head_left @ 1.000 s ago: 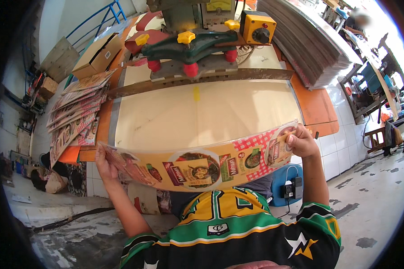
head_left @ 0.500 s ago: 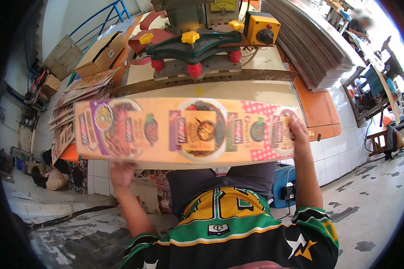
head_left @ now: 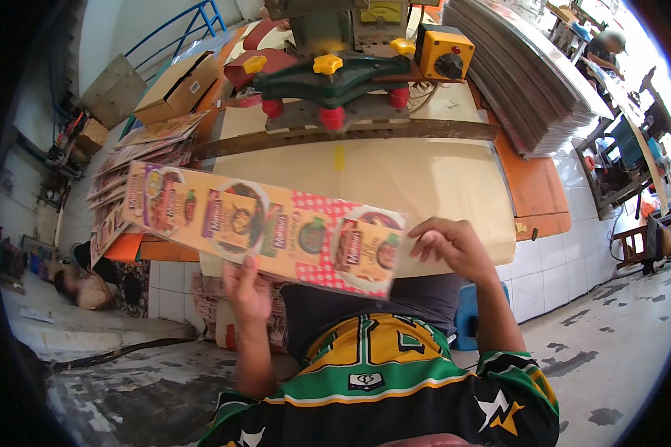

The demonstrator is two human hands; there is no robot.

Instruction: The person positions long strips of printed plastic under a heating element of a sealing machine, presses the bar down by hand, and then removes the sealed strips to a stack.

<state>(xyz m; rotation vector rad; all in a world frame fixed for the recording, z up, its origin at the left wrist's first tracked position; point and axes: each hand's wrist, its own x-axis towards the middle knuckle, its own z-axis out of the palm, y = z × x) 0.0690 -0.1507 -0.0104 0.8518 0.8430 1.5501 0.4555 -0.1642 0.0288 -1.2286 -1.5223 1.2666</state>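
A long printed cardboard sheet (head_left: pixel 265 227) is held flat above the front edge of the workbench (head_left: pixel 533 186), tilted down to the right. It is supported from beneath by the left hand (head_left: pixel 247 294), whose fingers are closed on its lower edge. The right hand (head_left: pixel 451 246) is positioned just beside the sheet's right end, fingers loosely curled and apart from it. A stack of similar sheets (head_left: pixel 138 160) is seen at left, behind it an open cardboard box (head_left: pixel 175 89), contents not discernible.

The printed carton sheet (head_left: pixel 265 231) hides the left hand's (head_left: pixel 247 292) fingertips and grip.
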